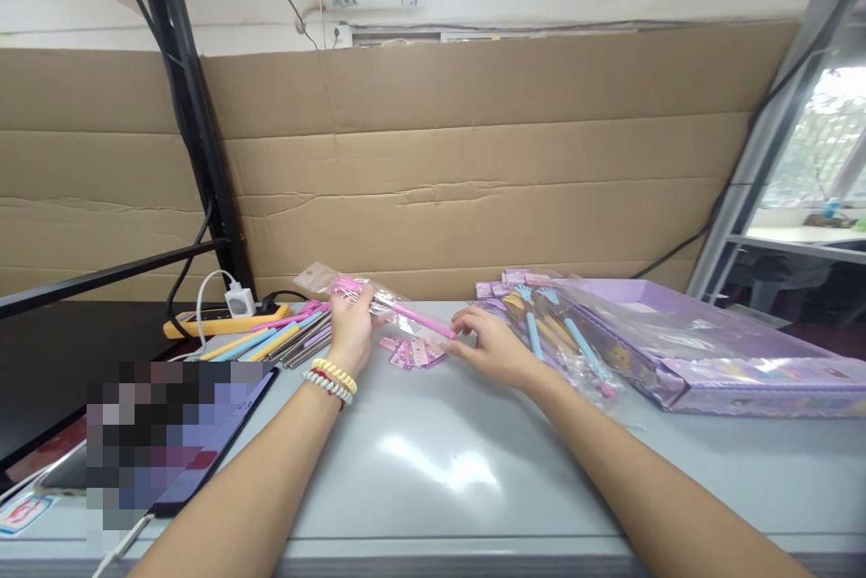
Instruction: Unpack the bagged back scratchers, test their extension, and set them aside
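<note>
A pink back scratcher [425, 320] with a metal shaft lies slantwise inside a clear plastic bag [315, 275], held above the table. My left hand [352, 322] is closed round its head end, bag included. At the handle end, the thumb and fingers of my right hand [488, 345] pinch the tip of the pink handle or the bag's edge there. Below, between both hands, several small pink printed cards [414, 353] are spread on the table. To the left of my left hand lies a pile of loose back scratchers [277, 334] with yellow, blue, pink and purple handles.
Bagged back scratchers [534, 330] with cards lie in a heap on the right, against a purple open box [704, 398]. A yellow power strip [223, 322] with a white charger, a tablet [209, 461] and cables take up the left. Cardboard [474, 172] walls the back.
</note>
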The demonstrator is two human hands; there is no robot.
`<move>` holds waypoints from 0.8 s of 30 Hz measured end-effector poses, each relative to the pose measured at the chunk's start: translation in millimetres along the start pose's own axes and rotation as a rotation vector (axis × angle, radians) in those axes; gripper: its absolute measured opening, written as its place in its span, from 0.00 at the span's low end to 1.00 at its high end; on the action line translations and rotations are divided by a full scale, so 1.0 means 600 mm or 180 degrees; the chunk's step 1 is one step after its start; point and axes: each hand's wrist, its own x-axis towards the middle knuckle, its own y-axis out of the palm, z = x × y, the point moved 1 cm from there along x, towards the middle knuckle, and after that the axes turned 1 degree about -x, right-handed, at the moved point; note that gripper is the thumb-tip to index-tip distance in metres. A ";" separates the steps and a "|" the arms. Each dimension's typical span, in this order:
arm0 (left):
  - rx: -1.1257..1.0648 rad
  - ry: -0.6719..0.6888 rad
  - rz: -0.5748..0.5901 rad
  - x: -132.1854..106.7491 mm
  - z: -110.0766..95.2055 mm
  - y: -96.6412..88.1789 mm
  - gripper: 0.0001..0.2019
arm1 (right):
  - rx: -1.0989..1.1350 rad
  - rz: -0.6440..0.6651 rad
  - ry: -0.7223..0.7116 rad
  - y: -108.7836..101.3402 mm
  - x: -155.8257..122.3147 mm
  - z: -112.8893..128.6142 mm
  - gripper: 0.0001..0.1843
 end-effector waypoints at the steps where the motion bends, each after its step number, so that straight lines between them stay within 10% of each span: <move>1: -0.0049 -0.0078 0.0072 -0.002 -0.001 0.002 0.15 | 0.0051 -0.0066 0.0013 -0.001 0.001 -0.001 0.08; 16: -0.0581 -0.0392 0.0261 0.001 -0.027 0.002 0.05 | -0.0086 -0.0720 0.0150 -0.026 0.005 -0.046 0.11; 24: -0.0506 -0.0509 0.0525 -0.012 -0.014 0.006 0.07 | 0.0291 -0.0292 0.0597 -0.022 0.000 -0.036 0.14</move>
